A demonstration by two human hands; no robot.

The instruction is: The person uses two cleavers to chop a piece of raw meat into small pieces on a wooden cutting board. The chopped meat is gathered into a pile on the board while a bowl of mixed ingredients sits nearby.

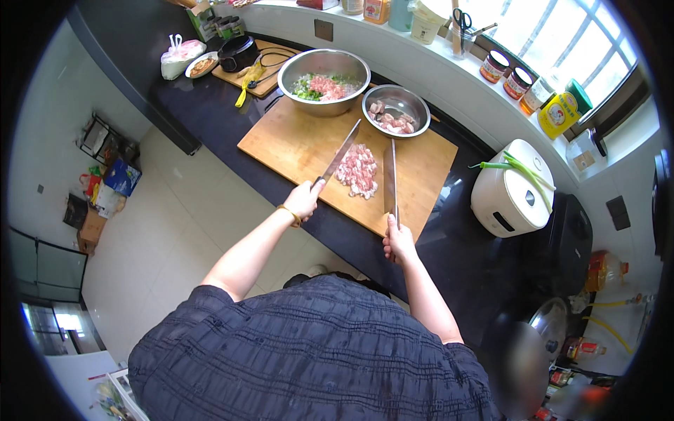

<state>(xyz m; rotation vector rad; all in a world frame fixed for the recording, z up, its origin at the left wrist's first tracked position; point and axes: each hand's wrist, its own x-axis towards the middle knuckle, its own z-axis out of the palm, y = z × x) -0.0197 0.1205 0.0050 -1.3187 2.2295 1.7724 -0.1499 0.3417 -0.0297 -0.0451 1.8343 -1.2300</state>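
Note:
A heap of chopped raw meat (357, 172) lies on the wooden cutting board (288, 144). My left hand (302, 201) is closed round the handle of a knife (342, 151), its blade slanting up along the heap's left side. In my right hand (399, 241) is a cleaver (391, 184), blade pointing away from me on the heap's right. At the board's far edge stands a large steel bowl (284, 78) with minced meat and chopped greens. Beside it, a smaller steel bowl (425, 114) holds chunks of raw meat.
A white rice cooker (502, 200) with green onions (530, 179) on its lid stands right of the board. Jars (518, 83) and a yellow container (559, 114) line the windowsill. At the far left are a black pot (239, 53) and a plate of food (202, 65).

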